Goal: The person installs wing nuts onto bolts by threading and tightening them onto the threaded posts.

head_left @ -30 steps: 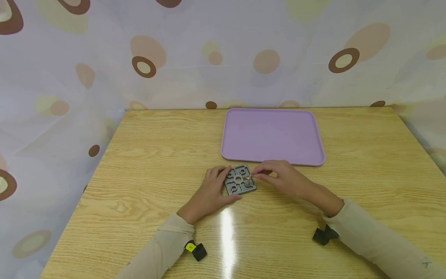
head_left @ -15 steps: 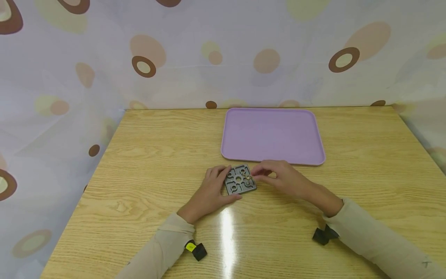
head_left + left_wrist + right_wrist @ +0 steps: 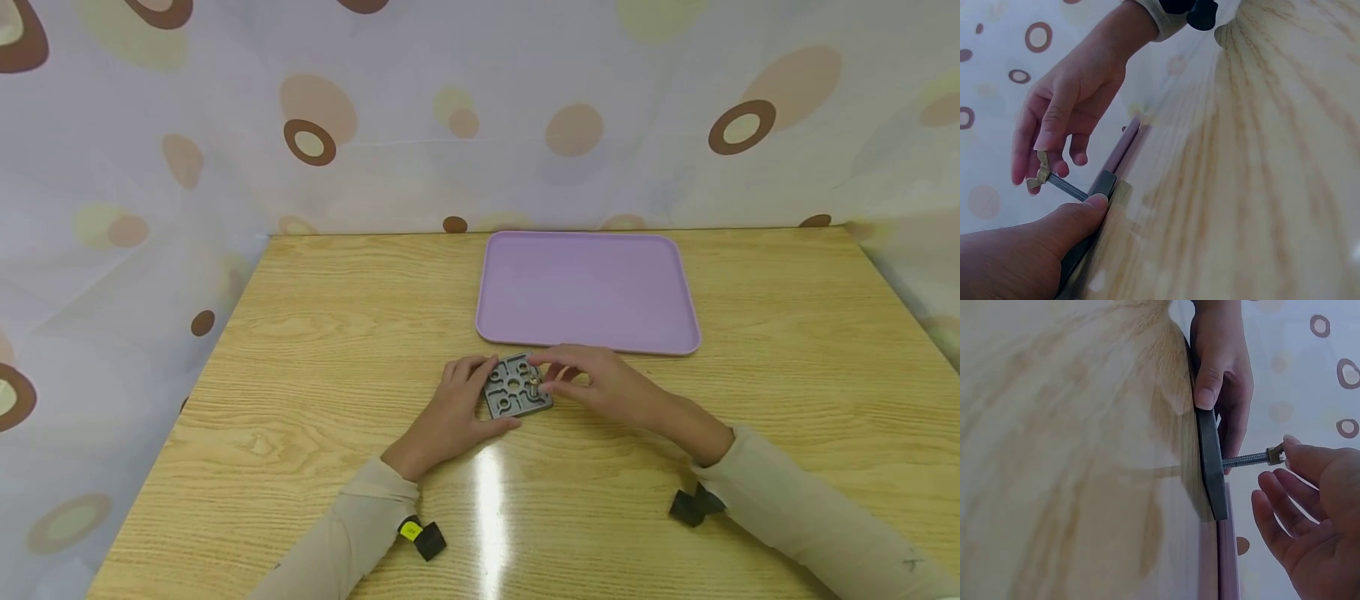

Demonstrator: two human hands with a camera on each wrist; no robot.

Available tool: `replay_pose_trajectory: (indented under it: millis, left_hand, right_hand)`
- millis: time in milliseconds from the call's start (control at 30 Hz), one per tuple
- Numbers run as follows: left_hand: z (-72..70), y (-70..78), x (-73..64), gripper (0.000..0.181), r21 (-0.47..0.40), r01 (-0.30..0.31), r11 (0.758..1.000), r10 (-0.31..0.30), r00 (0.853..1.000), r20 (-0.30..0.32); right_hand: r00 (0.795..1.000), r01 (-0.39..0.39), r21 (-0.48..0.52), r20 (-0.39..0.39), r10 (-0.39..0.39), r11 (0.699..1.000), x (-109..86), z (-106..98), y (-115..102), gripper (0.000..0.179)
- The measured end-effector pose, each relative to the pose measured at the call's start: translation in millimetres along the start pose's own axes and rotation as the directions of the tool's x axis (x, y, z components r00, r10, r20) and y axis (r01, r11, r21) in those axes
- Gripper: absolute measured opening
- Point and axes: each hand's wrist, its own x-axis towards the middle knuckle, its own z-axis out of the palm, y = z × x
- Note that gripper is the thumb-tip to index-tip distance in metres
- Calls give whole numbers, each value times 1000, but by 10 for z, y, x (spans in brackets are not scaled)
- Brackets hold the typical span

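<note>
A square grey metal plate [image 3: 517, 396] with several round holes and raised ribs lies on the table. My left hand [image 3: 457, 421] grips it by opposite edges, the thumb on the near side. From the plate's right part a threaded bolt [image 3: 1244, 461] stands upright, and a brass wing nut [image 3: 1042, 172] sits at its upper end. My right hand [image 3: 607, 383] is at the nut from the right. In the right wrist view its thumb [image 3: 1297, 450] touches one wing, while the other fingers are spread apart and relaxed around the nut without pinching it.
A lilac tray [image 3: 585, 292] lies flat just behind the plate and hands. The wood-grain table [image 3: 337, 333] reflects a bright streak in front. A patterned cloth [image 3: 525, 117] hangs at the back and sides.
The right hand's index finger and thumb have parted from their pinch on the wing nut, the index finger moving away to the back left. Left hand and plate have stayed in place.
</note>
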Motion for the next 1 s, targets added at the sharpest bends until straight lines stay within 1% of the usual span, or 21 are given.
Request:
replay_pose_trajectory:
  millis: [233,467,700,1000]
  left_hand:
    - [7,-2,3,91,0,-2,1000,2,1000,-2]
    - [9,0,3,91,-1,5,1000,-5,1000,7]
    - [0,4,5,91,2,2,1000,-2,1000,8]
    - [6,-2,6,90,-11,8,1000,-8,1000,8]
  right_hand:
    - [1000,14,-4,4,-14,1000,8,21,7,37]
    - [1000,-6,-6,0,6,1000,1,22,14,37]
    - [999,34,-31,-29,-35,999,-14,-5,28,33]
    - [999,-4,-62,-36,2,998,-21,-26,26,27]
